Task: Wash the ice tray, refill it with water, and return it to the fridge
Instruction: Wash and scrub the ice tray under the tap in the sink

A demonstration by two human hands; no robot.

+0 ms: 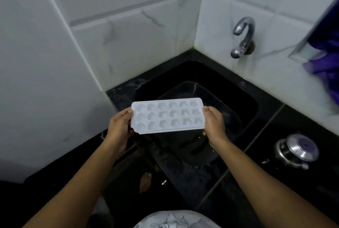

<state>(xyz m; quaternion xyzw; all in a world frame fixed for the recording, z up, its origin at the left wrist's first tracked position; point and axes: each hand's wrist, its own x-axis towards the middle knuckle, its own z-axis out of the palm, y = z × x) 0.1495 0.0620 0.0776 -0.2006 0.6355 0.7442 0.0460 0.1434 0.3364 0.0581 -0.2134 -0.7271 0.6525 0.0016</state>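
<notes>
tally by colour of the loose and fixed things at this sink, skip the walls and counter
white: 1, the ice tray
silver metal: 2, the tap and the steel pot
purple: 1, the cloth
black: 2, the sink and the basin sitting in it
total: 6

Both hands (pixel 119 127) (pixel 213 125) hold white ice tray (pixel 167 116) over black sink (pixel 244 99).

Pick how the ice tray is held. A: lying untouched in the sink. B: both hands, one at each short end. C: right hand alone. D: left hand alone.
B: the left hand and right hand each grip a short end of the ice tray, cavities up.
</notes>
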